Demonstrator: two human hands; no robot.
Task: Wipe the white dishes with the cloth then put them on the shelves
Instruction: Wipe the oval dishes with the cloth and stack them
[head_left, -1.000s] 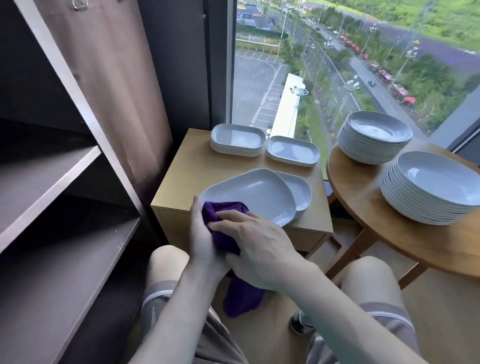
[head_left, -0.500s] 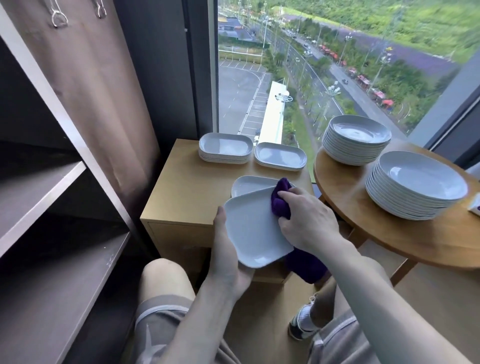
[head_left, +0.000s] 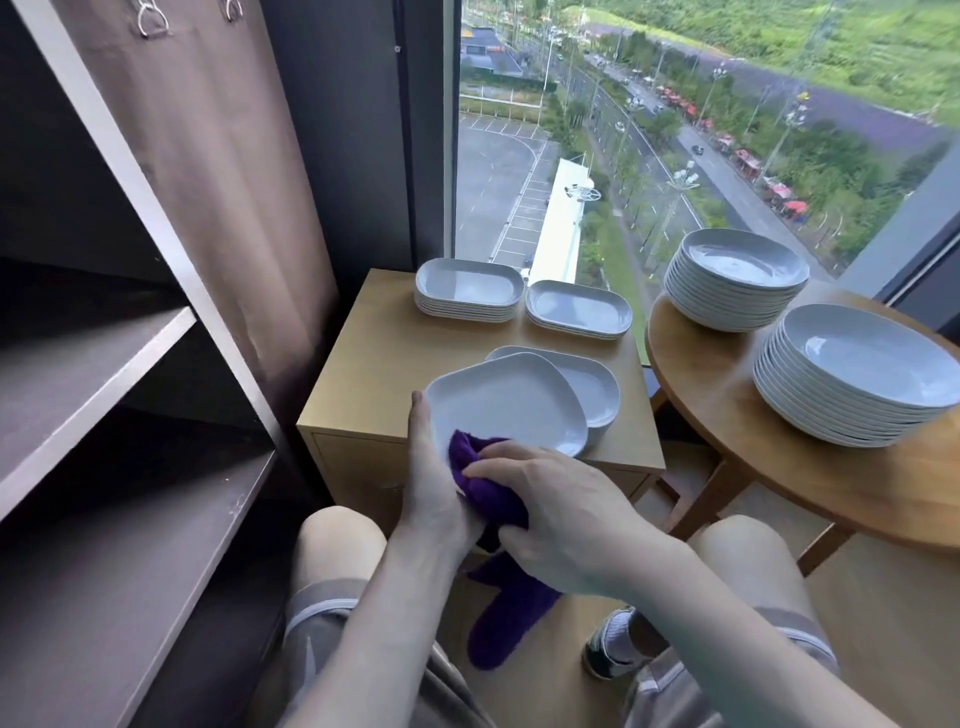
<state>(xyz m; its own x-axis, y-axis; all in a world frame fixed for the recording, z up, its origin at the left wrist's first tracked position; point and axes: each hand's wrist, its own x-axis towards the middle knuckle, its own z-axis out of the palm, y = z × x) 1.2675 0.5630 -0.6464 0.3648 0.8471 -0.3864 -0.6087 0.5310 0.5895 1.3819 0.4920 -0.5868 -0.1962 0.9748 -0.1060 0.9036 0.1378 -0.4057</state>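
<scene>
- Dark shelves (head_left: 98, 358) at left, brown curtain (head_left: 218, 197) behind.
- Dark wall (head_left: 358, 135) strip beside tall window (head_left: 675, 130); daylight in, road and trees far below.
- Low wood cabinet (head_left: 374, 374) under window, round table (head_left: 727, 441) just right of it.
- Wood floor (head_left: 883, 634).

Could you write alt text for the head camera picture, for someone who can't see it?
A person's left hand holds a white dish by its rim while the right hand presses a purple cloth on it. More stacked dishes sit on a wooden cabinet and a round table by a window; dark shelves stand at the left.
</scene>
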